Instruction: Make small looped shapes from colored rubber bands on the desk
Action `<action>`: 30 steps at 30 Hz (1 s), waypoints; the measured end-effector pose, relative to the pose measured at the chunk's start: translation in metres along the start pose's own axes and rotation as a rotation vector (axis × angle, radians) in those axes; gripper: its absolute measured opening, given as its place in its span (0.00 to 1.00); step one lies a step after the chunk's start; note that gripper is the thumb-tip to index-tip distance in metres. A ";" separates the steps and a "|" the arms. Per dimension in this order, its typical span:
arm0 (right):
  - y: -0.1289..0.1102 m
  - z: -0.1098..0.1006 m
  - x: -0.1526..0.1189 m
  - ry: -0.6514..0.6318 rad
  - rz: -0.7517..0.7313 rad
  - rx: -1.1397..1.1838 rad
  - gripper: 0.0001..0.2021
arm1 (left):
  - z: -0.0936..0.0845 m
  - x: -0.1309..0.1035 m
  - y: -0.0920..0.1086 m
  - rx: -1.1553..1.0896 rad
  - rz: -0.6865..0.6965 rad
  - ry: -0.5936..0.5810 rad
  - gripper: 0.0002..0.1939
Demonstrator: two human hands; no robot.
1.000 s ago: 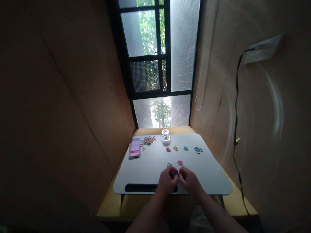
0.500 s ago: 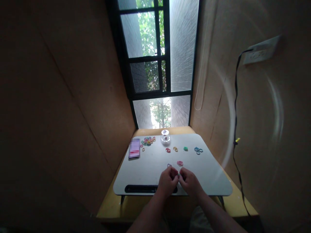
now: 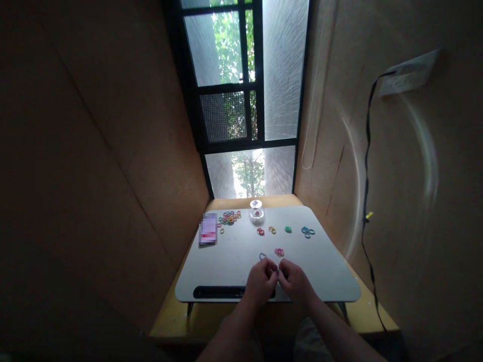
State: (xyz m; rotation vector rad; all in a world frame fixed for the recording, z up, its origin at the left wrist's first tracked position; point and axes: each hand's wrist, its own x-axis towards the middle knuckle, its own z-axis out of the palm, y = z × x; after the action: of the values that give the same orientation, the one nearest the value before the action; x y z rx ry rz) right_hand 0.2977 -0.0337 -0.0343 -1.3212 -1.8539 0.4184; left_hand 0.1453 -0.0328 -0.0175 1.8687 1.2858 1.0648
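Observation:
Above the near edge of the white lap table [image 3: 222,264], my left hand [image 3: 260,279] and my right hand [image 3: 295,280] meet at their fingertips. Both are closed in a pinch on something too small and hidden to name. Just beyond the left fingers lies a pale purple ring-shaped band [image 3: 263,256]. A clump of pink bands [image 3: 279,252] rests slightly farther off, beyond the right hand. Behind these, small groups of red bands [image 3: 260,232], yellow bands [image 3: 272,230], green bands [image 3: 288,229] and blue bands [image 3: 307,232] form a row.
A mixed heap of coloured bands [image 3: 230,218] lies at the back left, beside a pixelated flat device [image 3: 208,230]. A clear round container [image 3: 257,216] stands at the back. Along the near edge runs a black slot [image 3: 219,292]. A black cord [image 3: 367,171] hangs down the right wall.
The hands stay together with only slight finger movement. The whole view has shifted a little.

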 end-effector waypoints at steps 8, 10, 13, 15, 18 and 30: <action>-0.001 0.000 -0.001 -0.010 0.007 0.003 0.06 | -0.001 -0.001 0.003 0.003 -0.005 -0.014 0.04; -0.001 0.000 -0.001 -0.010 0.003 0.000 0.07 | -0.001 -0.002 0.003 0.000 -0.004 -0.018 0.04; -0.001 0.000 -0.002 -0.023 -0.006 -0.005 0.07 | -0.002 -0.003 0.002 -0.008 -0.002 -0.021 0.05; 0.000 0.000 -0.002 -0.032 -0.008 -0.015 0.08 | -0.002 -0.003 0.002 -0.024 -0.003 -0.025 0.06; 0.004 0.002 0.000 -0.049 -0.009 -0.038 0.08 | -0.003 0.000 0.001 -0.042 0.000 -0.018 0.06; 0.011 0.003 0.004 -0.073 0.023 0.080 0.06 | 0.000 0.006 -0.003 -0.046 -0.018 0.022 0.04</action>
State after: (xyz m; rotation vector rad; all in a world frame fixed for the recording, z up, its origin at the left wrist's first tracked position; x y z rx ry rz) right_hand 0.3021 -0.0252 -0.0422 -1.2894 -1.8632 0.5540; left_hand 0.1453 -0.0257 -0.0187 1.8128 1.2771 1.1000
